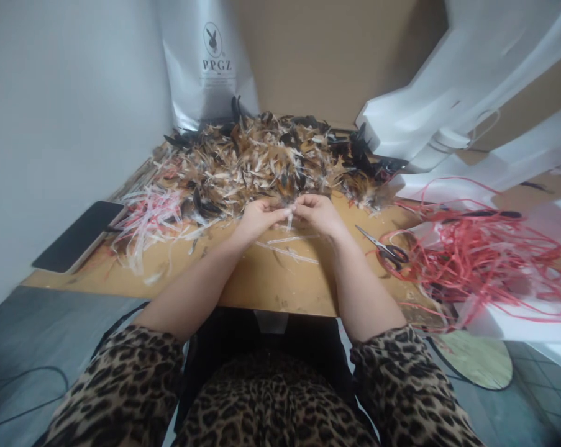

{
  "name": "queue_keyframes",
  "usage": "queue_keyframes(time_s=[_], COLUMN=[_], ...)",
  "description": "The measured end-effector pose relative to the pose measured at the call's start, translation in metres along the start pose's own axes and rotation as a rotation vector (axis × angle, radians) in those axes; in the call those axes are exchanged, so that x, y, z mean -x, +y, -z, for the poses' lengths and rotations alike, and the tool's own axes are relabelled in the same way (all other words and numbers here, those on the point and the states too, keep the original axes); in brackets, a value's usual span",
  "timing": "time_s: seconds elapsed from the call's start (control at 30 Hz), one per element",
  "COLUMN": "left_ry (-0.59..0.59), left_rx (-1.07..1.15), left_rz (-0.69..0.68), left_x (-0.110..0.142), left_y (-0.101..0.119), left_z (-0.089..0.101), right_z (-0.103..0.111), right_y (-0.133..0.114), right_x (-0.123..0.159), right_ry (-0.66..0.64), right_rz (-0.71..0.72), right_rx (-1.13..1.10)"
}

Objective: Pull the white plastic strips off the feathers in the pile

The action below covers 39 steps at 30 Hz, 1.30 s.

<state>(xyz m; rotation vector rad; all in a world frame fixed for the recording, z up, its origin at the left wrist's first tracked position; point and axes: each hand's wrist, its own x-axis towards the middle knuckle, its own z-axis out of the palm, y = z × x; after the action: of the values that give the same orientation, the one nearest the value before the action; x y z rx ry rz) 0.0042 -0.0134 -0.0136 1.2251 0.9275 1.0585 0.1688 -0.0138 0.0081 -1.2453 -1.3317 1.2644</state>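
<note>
My left hand [261,217] and my right hand [321,216] meet fingertip to fingertip at the near edge of a heap of brown, white and black feathers [261,158]. Both pinch a narrow whitish translucent strip [289,222], whose short end hangs down between them. Small dark feather tips show just beyond the fingers; whether these are held too, I cannot make out. On the wooden tabletop [280,285] below the hands lie a few more clear strips [289,251].
Scissors [387,248] lie right of my right forearm, beside a tangle of red strips [485,254]. A phone [79,239] rests at the left edge near a pink and white strip pile [150,217]. Behind stands a silvery bag [210,93]; a white machine [438,105] is at right.
</note>
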Motion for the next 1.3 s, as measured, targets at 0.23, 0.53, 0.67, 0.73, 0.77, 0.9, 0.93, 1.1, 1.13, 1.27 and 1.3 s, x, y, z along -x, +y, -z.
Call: queue_keyframes(time_s=[0.23,0.53,0.67,0.73,0.77,0.9,0.93,1.1,1.13,1.27,1.3], left_ry=[0.086,-0.089,0.001,0.038,0.053,-0.045,-0.098,-0.141,-0.122,-0.054,-0.043], left_rx=[0.116,0.352,0.270,0.244,0.249,0.395,0.434,0.492,0.500,0.533,0.536], left_rz=[-0.033,0.090,0.079,0.065,0.063,0.147,0.179,0.181,0.173,0.182,0.189], left_x=[-0.005,-0.006,-0.007,-0.007,-0.007,-0.007,-0.006,-0.006,-0.006,-0.007,-0.008], left_y=[-0.002,0.002,0.000,-0.001,-0.001,0.002,0.002,0.005,0.005,0.008,0.009], left_z=[0.005,0.012,0.009,0.008,0.008,0.011,0.012,0.013,0.014,0.015,0.016], right_z=[-0.005,-0.014,-0.015,-0.015,-0.015,-0.014,-0.014,-0.008,-0.004,0.024,0.035], right_y=[0.001,0.003,-0.002,-0.003,-0.002,0.002,0.003,0.006,0.005,0.002,0.001], right_x=[0.002,0.003,0.005,0.005,0.006,0.006,0.005,-0.001,-0.003,-0.012,-0.014], right_ry=[-0.097,-0.179,-0.083,-0.072,-0.070,-0.170,-0.214,-0.216,-0.142,0.232,0.314], right_rz=[-0.017,-0.092,-0.038,-0.016,-0.009,-0.028,-0.042,-0.091,-0.082,0.051,0.076], right_rx=[-0.058,-0.284,-0.140,-0.091,-0.077,-0.169,-0.215,-0.308,-0.310,-0.310,-0.289])
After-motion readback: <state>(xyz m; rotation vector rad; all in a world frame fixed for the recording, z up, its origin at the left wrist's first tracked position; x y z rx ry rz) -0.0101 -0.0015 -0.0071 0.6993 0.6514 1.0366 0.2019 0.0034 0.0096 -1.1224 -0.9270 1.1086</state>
